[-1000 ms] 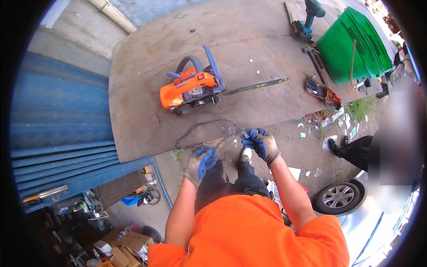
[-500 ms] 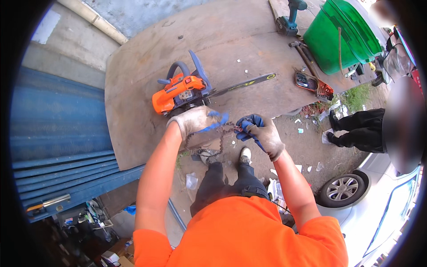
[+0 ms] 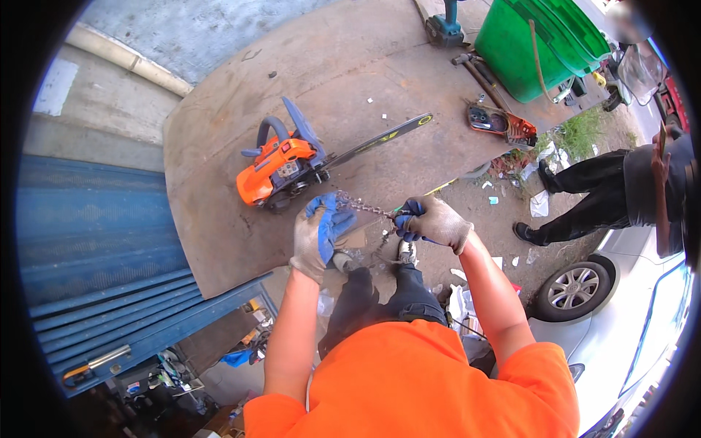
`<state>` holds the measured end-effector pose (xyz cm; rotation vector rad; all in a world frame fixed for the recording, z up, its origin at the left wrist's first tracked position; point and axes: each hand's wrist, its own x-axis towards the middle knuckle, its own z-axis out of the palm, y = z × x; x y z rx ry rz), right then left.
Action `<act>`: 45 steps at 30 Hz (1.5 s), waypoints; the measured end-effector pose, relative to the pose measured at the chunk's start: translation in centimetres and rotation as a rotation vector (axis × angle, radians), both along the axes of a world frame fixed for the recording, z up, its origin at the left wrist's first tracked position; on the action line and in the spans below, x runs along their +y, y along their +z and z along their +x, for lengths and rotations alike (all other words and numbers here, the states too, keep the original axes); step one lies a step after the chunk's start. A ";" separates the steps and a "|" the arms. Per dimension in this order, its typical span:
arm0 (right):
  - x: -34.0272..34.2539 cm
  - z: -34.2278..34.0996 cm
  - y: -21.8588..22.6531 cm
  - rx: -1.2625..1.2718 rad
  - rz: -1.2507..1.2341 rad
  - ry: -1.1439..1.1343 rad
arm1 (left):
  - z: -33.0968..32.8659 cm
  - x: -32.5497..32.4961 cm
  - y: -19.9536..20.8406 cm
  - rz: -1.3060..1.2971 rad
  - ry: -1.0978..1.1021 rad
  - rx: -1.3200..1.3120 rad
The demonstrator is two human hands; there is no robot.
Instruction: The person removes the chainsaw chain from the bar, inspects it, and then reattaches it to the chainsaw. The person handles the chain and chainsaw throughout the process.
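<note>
A dark saw chain stretches between my two gloved hands in front of the table's near edge. My left hand, palm turned up, has curled fingers holding one end of it. My right hand is closed round the other part, and a loose length of chain dangles blurred below. Just beyond my left hand lies an orange and grey chainsaw on the table, its guide bar pointing to the far right. Around the bar I can make out no chain.
On the rusty tabletop are an orange cover with small parts, a hammer, a green bucket and a cordless drill. To the right stands a person by a silver car. A blue shutter borders the left.
My left hand has turned palm up and drawn back from beside the chainsaw. The chain, bunched and hanging in a loop before, is now pulled out between both hands.
</note>
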<state>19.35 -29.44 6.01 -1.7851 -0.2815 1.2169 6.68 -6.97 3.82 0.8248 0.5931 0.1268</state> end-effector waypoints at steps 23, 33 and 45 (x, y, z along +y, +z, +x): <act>2.1 -2.7 0.1 0.019 0.404 0.076 | 3.5 -4.3 14.2 0.826 0.256 -0.178; -2.1 -6.3 -8.9 0.359 0.766 -0.942 | 3.2 -5.1 21.0 1.137 0.456 -0.164; -4.4 -2.3 -5.7 0.583 1.278 -0.800 | -3.3 1.1 20.7 1.010 0.555 -0.005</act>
